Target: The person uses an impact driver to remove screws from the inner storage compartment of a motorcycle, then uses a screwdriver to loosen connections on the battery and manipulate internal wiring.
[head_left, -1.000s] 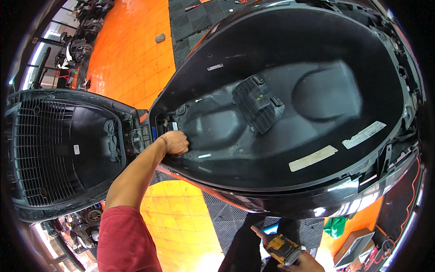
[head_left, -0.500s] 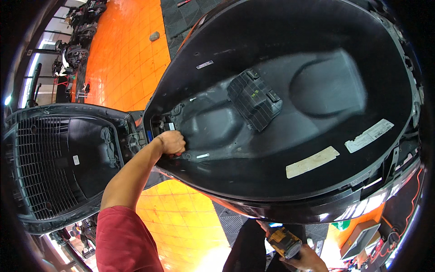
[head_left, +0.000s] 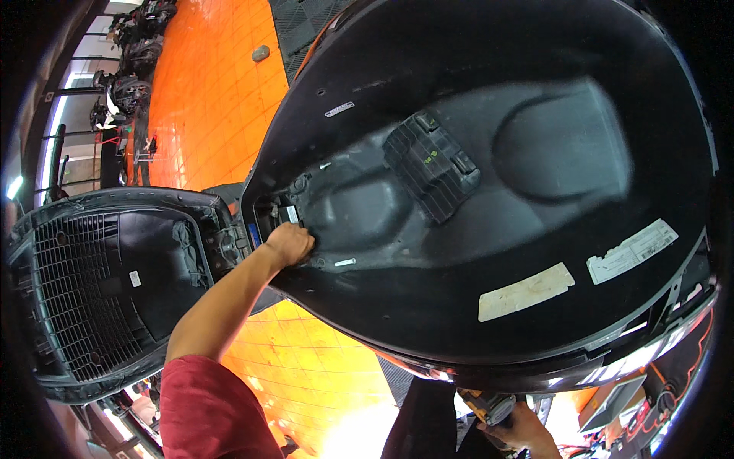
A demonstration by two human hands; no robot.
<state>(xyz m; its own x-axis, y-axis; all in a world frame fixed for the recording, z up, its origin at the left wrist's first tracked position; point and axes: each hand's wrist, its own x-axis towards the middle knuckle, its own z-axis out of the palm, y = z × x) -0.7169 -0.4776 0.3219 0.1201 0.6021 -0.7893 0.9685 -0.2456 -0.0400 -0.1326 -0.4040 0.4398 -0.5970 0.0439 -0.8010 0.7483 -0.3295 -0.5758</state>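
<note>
My left hand (head_left: pixel 291 245) reaches into the front left end of a scooter's black under-seat storage bin (head_left: pixel 489 65), fingers curled down at a small recessed compartment (head_left: pixel 266 218); whatever they hold is hidden. A ribbed black plastic cover (head_left: pixel 432 164) lies on the bin floor. Small white bolts (head_left: pixel 344 262) lie near the left end. Below the bin's near edge, my right hand (head_left: pixel 524 428) grips a yellow-and-black cordless power tool (head_left: pixel 485 402), partly hidden by the bodywork.
The raised seat (head_left: pixel 107 291) hinges out to the left. Orange floor tiles (head_left: pixel 206 76) and dark grey ones (head_left: pixel 302 23) surround the scooter. Other motorbikes (head_left: pixel 122 96) stand along the far left. Red cables (head_left: pixel 692 367) and an open case (head_left: pixel 612 402) sit at lower right.
The view has shifted, so the bin fills more of the picture. My left hand stays at the compartment. The power tool in my right hand is now further hidden under the bin's edge.
</note>
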